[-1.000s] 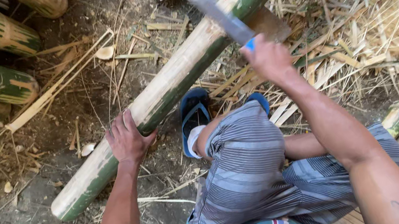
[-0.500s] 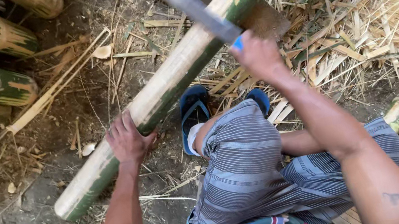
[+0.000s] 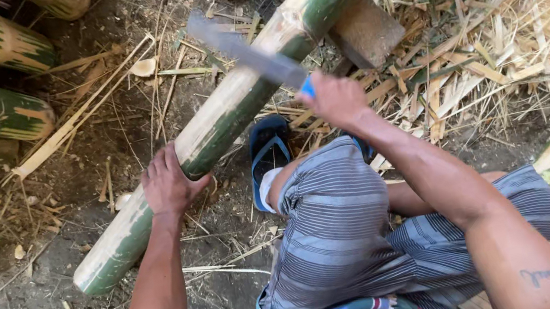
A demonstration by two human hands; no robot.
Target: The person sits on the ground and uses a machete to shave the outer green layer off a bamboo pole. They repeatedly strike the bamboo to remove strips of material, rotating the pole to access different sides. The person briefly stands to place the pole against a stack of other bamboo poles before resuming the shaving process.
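A single head-worn view looks steeply down from close above, the left hand (image 3: 167, 183) low-centre and the right hand (image 3: 334, 96) just beyond it.
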